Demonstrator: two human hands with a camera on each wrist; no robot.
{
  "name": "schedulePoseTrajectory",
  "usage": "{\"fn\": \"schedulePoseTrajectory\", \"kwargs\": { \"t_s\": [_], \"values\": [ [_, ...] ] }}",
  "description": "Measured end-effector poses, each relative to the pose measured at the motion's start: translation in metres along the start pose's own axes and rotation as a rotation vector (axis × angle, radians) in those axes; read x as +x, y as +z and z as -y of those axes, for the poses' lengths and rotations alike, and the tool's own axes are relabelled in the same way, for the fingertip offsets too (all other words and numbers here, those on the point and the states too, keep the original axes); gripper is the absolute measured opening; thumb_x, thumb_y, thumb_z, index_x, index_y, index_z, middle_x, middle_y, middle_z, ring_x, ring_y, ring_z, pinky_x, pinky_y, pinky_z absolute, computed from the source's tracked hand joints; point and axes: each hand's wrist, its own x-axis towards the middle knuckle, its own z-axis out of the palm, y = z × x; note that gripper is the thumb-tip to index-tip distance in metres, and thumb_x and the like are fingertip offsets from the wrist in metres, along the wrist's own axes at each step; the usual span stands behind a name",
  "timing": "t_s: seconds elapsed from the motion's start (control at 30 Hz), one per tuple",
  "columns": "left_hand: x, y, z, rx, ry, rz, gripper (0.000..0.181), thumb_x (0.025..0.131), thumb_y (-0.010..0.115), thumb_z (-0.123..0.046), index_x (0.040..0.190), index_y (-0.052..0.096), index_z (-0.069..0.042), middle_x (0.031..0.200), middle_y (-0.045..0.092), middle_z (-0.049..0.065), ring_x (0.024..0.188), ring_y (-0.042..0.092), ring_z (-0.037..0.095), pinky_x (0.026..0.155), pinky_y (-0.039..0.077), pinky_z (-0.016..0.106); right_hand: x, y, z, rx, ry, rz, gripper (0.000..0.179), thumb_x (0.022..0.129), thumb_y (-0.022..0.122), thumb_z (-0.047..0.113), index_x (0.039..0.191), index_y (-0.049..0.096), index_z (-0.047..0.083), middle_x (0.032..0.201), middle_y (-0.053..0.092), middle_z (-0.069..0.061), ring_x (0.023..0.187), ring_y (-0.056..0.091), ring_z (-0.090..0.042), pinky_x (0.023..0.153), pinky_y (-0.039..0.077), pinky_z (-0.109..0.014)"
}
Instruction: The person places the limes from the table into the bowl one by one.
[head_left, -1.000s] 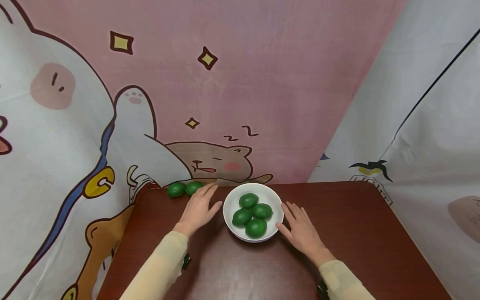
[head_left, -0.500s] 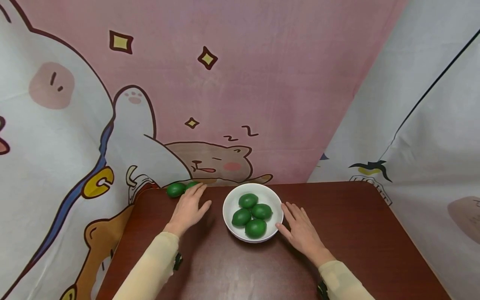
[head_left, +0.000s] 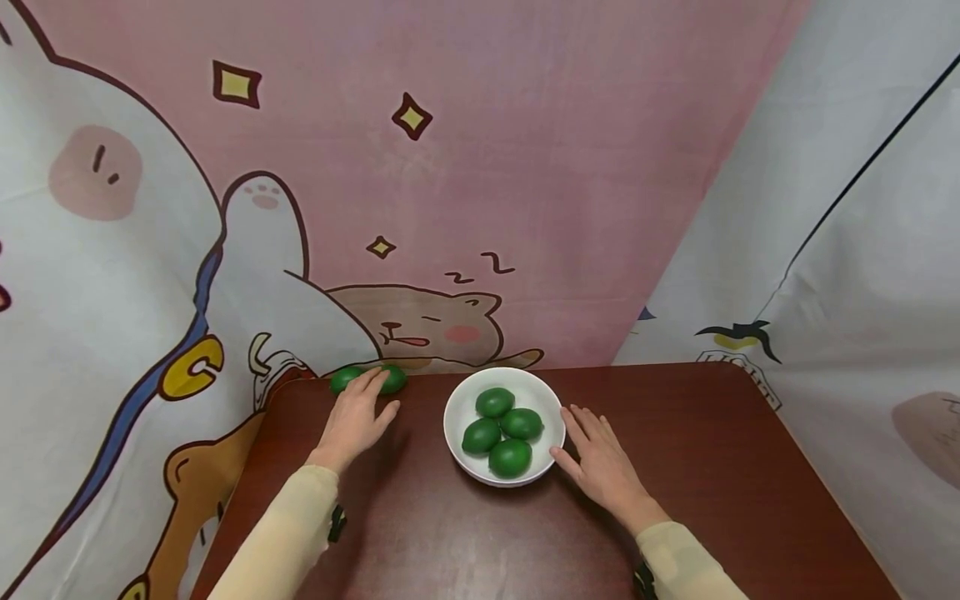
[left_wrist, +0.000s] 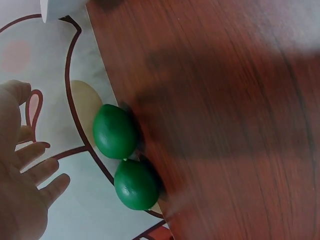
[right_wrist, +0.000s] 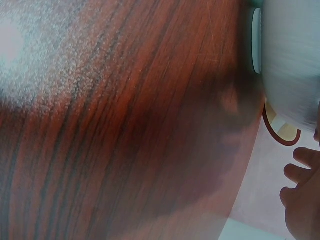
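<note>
Two green limes lie side by side at the table's back left edge, a left lime (head_left: 345, 379) and a right lime (head_left: 393, 380). My left hand (head_left: 352, 421) hovers just in front of them, fingers spread and nothing held; its fingertips overlap both in the head view. The left wrist view shows both limes whole, an upper one (left_wrist: 115, 131) and a lower one (left_wrist: 136, 184), with the fingers (left_wrist: 55, 190) apart from them. A white bowl (head_left: 463, 460) holds several more limes (head_left: 510, 457). My right hand (head_left: 603, 467) rests its straight fingers against the bowl's right side.
The dark red-brown wooden table (head_left: 480, 542) ends at the back against a pink and white cartoon-printed cloth (head_left: 570, 208). In the right wrist view the bowl's outer wall (right_wrist: 290, 55) rises beside the right hand.
My left hand has moved left, away from the bowl and across in front of the two limes. The right hand stays at the bowl, which keeps its place.
</note>
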Motion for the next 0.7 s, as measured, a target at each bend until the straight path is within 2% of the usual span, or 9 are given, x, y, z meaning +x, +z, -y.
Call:
{"fn": "schedulePoseTrajectory", "kwargs": {
  "t_s": [0.13,0.47,0.7],
  "values": [
    [-0.001,-0.001,0.006,0.004,-0.008,-0.003,0.064,0.102,0.064,-0.034,0.154,0.046,-0.001,0.158,0.042,0.023,0.144,0.04,0.044,0.115,0.034,0.065,-0.001,0.0,0.0,0.002,-0.007,-0.01,0.074,0.099,0.064,0.047,0.155,0.044,0.002,0.154,0.047,-0.025,0.146,0.041,-0.044,0.12,0.029,-0.061],
    [-0.001,0.002,0.02,0.002,-0.038,0.001,0.064,0.101,0.065,-0.032,0.153,0.046,0.001,0.157,0.042,0.024,0.144,0.04,0.046,0.114,0.034,0.067,-0.001,-0.001,0.001,0.001,0.015,0.025,0.076,0.1,0.062,0.048,0.158,0.041,0.004,0.157,0.044,-0.024,0.148,0.038,-0.043,0.122,0.026,-0.059],
    [-0.001,0.002,0.03,0.016,-0.042,-0.021,0.064,0.1,0.066,-0.028,0.151,0.046,0.005,0.156,0.043,0.027,0.143,0.04,0.047,0.114,0.034,0.066,0.0,-0.001,0.002,-0.003,0.008,0.022,0.076,0.1,0.063,0.048,0.158,0.041,0.005,0.157,0.044,-0.024,0.148,0.038,-0.043,0.121,0.028,-0.06]
  ]
}}
